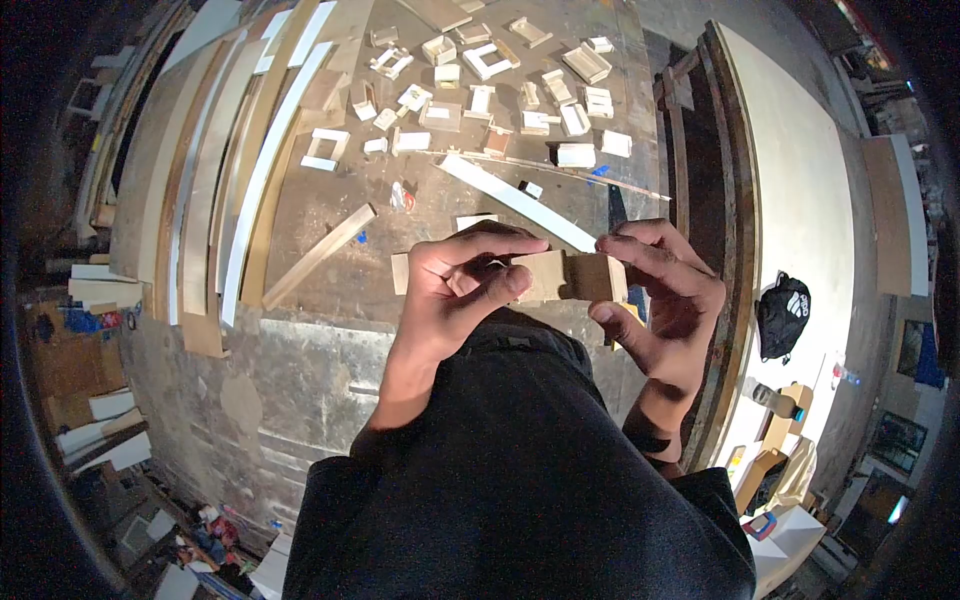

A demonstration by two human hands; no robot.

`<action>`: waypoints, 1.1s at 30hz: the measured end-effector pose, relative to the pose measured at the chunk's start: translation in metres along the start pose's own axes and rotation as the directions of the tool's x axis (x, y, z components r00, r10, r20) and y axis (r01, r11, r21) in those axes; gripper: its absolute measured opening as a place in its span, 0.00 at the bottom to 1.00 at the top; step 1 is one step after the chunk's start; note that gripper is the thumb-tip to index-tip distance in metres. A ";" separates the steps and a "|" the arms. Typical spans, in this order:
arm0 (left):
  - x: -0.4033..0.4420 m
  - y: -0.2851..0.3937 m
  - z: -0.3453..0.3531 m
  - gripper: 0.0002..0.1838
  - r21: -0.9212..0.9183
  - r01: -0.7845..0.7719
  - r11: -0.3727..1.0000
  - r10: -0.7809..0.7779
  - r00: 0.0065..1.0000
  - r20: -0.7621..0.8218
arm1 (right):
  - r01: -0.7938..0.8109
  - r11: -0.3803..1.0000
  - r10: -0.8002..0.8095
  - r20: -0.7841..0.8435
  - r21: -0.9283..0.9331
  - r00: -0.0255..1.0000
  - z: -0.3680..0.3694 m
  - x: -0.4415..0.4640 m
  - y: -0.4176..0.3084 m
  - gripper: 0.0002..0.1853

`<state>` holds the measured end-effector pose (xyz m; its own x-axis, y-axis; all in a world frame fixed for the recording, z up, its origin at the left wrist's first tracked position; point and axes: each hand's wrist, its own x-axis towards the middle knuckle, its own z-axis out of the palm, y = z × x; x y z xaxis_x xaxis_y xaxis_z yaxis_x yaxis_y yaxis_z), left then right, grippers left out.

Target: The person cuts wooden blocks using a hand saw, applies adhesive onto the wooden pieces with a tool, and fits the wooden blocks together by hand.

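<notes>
In front of my body I hold a small pale wooden piece (pixel 545 277) in both hands. My left hand (pixel 455 285) has its thumb and forefinger closed on the piece's left end. At the other end, a squarer block-like part (pixel 598 279) sits between the thumb and fingers of my right hand (pixel 668 290). A dark band lies between the two parts; whether it is a gap or a shadow I cannot tell. A flat bit of wood (pixel 400 273) shows just left of my left hand. Beyond my hands lies a long white strip (pixel 515 200) on the worktable (pixel 330 225).
Several small wooden frames and blocks (pixel 490 60) are scattered at the table's far side. Long boards (pixel 215 190) lie on the left, with a loose wooden strip (pixel 320 255) nearby. To the right, a pale panel (pixel 800 210) carries a black bag (pixel 783 318) and a bottle (pixel 777 402).
</notes>
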<state>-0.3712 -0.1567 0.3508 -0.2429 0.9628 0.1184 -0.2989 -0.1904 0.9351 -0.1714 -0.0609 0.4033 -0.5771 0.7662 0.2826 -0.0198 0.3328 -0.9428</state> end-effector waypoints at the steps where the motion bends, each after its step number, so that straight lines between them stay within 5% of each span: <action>1: 0.001 0.000 0.000 0.13 -0.001 0.000 1.000 0.000 1.000 0.000 | 0.000 1.000 0.000 0.000 0.000 1.000 0.002 0.002 -0.003 0.27; 3: 0.001 0.000 0.000 0.13 0.045 0.008 0.999 -0.007 1.000 -0.008 | -0.130 0.990 0.131 -0.006 0.046 0.991 0.006 0.004 -0.009 0.27; 24: 0.005 0.003 0.007 0.28 -0.046 0.138 0.989 -0.140 0.989 -0.041 | -0.181 0.966 0.195 -0.063 0.187 0.979 0.010 0.008 0.014 0.25; 33: 0.005 0.004 0.011 0.20 -0.063 0.078 0.995 -0.083 0.992 -0.093 | -0.221 0.953 0.246 -0.107 0.205 0.963 0.018 0.009 0.016 0.22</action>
<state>-0.3635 -0.1506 0.3591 -0.3020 0.9533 0.0086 -0.3740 -0.1268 0.9187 -0.1917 -0.0584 0.3874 -0.4736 0.8788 0.0589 -0.0586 0.0353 -0.9977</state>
